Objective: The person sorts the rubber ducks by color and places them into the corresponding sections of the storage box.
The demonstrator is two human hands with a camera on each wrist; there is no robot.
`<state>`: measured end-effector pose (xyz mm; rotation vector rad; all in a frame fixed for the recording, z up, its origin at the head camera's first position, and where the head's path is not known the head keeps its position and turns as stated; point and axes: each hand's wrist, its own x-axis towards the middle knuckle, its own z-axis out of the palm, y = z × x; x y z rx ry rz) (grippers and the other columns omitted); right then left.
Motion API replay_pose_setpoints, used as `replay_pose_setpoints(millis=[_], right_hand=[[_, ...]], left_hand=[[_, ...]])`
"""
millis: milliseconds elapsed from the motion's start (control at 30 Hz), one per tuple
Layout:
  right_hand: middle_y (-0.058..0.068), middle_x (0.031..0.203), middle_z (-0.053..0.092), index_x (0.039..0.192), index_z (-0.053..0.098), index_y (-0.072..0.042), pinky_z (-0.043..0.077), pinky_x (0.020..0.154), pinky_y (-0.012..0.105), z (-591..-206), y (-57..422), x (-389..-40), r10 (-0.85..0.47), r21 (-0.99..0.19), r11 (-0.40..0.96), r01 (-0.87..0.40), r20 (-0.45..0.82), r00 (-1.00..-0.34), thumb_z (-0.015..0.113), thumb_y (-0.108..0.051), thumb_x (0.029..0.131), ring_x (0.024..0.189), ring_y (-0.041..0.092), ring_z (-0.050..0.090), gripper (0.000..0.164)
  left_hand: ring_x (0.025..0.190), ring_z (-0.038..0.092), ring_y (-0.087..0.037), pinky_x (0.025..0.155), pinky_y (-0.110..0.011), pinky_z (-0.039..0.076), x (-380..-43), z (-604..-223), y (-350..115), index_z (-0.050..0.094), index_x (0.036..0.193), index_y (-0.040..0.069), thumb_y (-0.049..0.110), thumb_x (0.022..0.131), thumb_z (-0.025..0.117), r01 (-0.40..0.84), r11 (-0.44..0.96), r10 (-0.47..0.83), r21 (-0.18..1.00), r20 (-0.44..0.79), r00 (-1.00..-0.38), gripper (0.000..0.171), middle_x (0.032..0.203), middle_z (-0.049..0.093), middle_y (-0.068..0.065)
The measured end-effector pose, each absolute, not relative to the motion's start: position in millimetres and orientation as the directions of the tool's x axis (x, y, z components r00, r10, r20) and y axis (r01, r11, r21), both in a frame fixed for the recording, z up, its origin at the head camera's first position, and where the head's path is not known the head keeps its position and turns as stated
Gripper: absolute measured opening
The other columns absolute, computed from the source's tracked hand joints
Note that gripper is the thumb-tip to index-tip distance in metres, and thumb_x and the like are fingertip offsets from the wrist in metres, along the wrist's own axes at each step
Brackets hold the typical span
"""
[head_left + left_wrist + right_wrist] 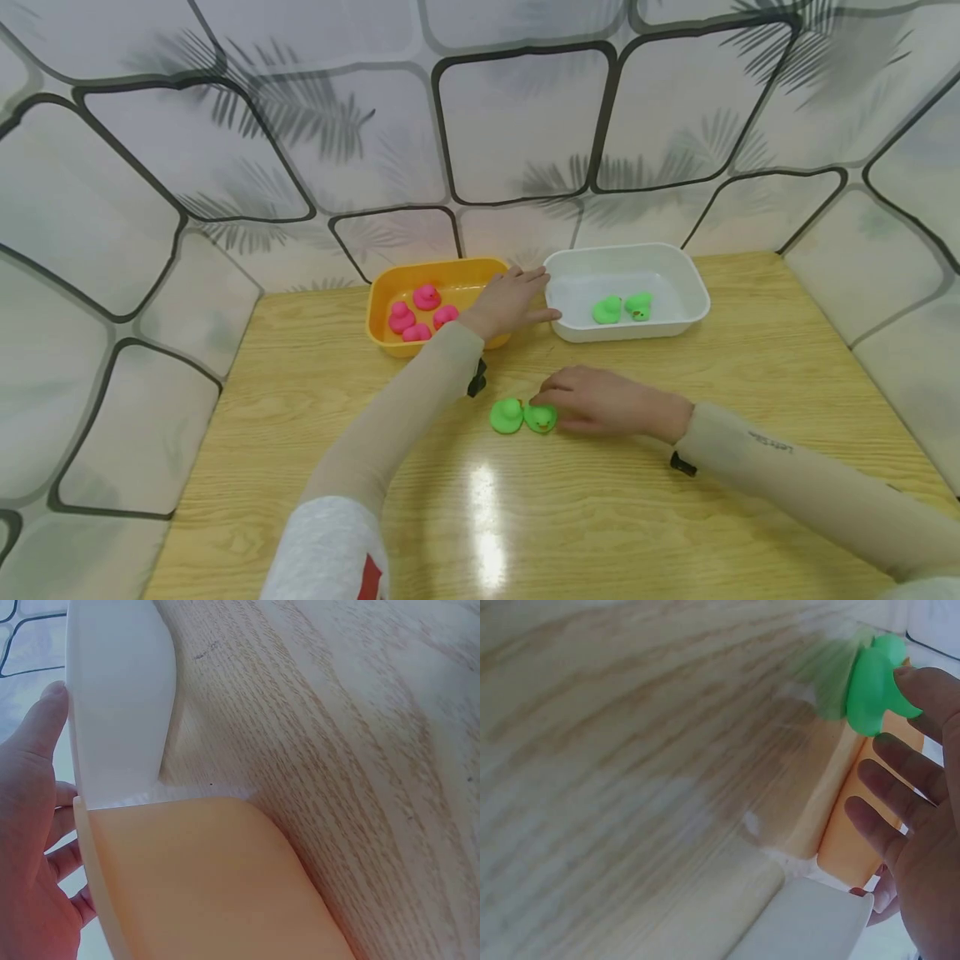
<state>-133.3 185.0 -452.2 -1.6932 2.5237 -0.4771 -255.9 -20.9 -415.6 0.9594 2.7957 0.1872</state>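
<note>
Two green rubber ducks sit side by side on the table, the left duck [507, 417] and the right duck [538, 419]. My right hand [603, 404] pinches the right one between thumb and index finger from its right side; its other fingers extend beneath in the right wrist view, near the green ducks [866, 694]. My left hand [510, 302] reaches over the right end of the orange tub [390, 287], fingers spread toward the white tub [626, 333]. Its fingertips are right at the white rim, and nothing is in its grasp. Several pink rubber ducks [426, 297] lie in the orange tub.
Inside the white tub are two more green ducks [607, 310]. Both tubs stand at the back of the wooden table [315, 400], close to a padded, leaf-patterned wall [517, 125]. The left forearm crosses the table in front of the orange tub.
</note>
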Motion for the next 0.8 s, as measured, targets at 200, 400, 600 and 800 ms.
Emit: replay_pose_setpoints(millis=[200,400,600,800], right_hand=[[0.004,0.127,0.067,0.134,0.065,-0.014,0.052,0.103,0.043,-454.7,183.4,-132.0,-0.913,-0.293,0.345,-0.892,0.115,-0.391,0.073,-0.025,0.099,0.117,0.023,0.063,0.038],[0.003,0.127,0.067,0.13,0.067,-0.014,0.052,0.102,0.043,-455.3,183.7,-131.8,-0.912,-0.295,0.344,-0.891,0.12,-0.392,0.074,-0.027,0.098,0.117,0.022,0.063,0.035],[0.003,0.126,0.067,0.125,0.067,-0.014,0.053,0.1,0.042,-454.9,187.5,-131.2,-0.905,-0.303,0.356,-0.884,0.122,-0.406,0.076,-0.026,0.097,0.115,0.021,0.064,0.031],[0.003,0.124,0.068,0.123,0.068,-0.015,0.055,0.098,0.042,-456.7,195.1,-131.5,-0.897,-0.303,0.364,-0.88,0.14,-0.419,0.077,-0.026,0.096,0.113,0.02,0.065,0.03]], left_hand=[[0.152,0.034,-0.035,0.121,-0.053,0.032,-256.3,-415.9,-21.1,0.036,0.163,0.012,0.064,0.103,0.05,0.598,0.782,0.62,0.175,-0.125,-0.775,0.081,0.17,0.031,-0.005],[0.152,0.033,-0.034,0.121,-0.052,0.032,-257.4,-415.7,-21.0,0.036,0.163,0.012,0.065,0.102,0.05,0.595,0.784,0.618,0.177,-0.131,-0.775,0.081,0.17,0.03,-0.005],[0.153,0.033,-0.035,0.122,-0.052,0.031,-258.2,-415.4,-21.1,0.036,0.163,0.012,0.065,0.102,0.051,0.594,0.784,0.617,0.179,-0.129,-0.776,0.082,0.17,0.03,-0.005],[0.153,0.032,-0.035,0.122,-0.052,0.03,-258.5,-416.4,-21.4,0.035,0.163,0.013,0.066,0.102,0.049,0.595,0.784,0.618,0.176,-0.136,-0.774,0.082,0.171,0.029,-0.005]])
